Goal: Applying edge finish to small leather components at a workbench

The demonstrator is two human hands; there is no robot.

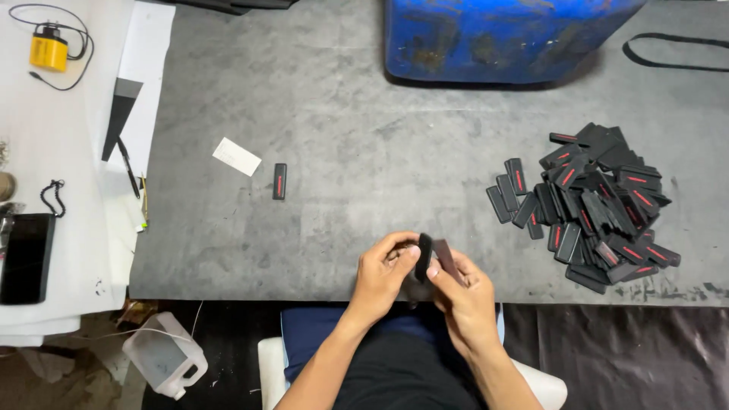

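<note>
I see my left hand (pixel 381 275) and right hand (pixel 463 292) meeting at the near edge of the grey mat (pixel 342 137), fingers pinching a small black rubber tab (pixel 424 254) between them. A heap of matching red-striped tabs (pixel 600 205) lies well to the right, and one single tab (pixel 279 181) sits apart.

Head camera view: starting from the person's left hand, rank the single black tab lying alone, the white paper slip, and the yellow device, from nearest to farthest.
From the left hand:
1. Single black tab, up and to the left on the grey mat.
2. White paper slip, just beyond the tab, further left.
3. Yellow device, far top-left corner on the white sheet.
</note>
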